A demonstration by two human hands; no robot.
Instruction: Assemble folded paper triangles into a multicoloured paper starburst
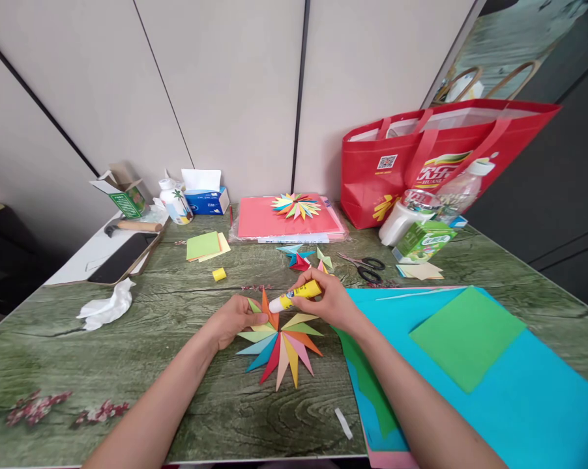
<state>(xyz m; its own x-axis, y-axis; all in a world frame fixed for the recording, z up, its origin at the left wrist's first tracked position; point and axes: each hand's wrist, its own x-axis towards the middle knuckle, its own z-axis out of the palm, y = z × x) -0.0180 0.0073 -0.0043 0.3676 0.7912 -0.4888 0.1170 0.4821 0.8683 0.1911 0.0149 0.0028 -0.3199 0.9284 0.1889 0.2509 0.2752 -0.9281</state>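
Observation:
A folded-paper star (280, 355) with many coloured points lies on the table in front of me, with a gap in its ring at the top. My left hand (240, 320) pinches its upper left part, thumb over the folded points. In my right hand (330, 296) is a yellow glue stick (300, 295), uncapped, its white end touching or just above the orange point. The yellow glue cap (219, 274) rests apart, up and to the left. Beyond the right hand lie loose folded paper pieces (298, 260) in blue, red and green.
A finished-looking paper star (296, 206) sits on a pack of red paper (255, 218). Scissors (367, 264) lie right of centre. Large blue sheets (529, 391) cover the right side. A red bag (372, 169), green carton (424, 241), tissue box (208, 200) and hammer (132, 226) stand around.

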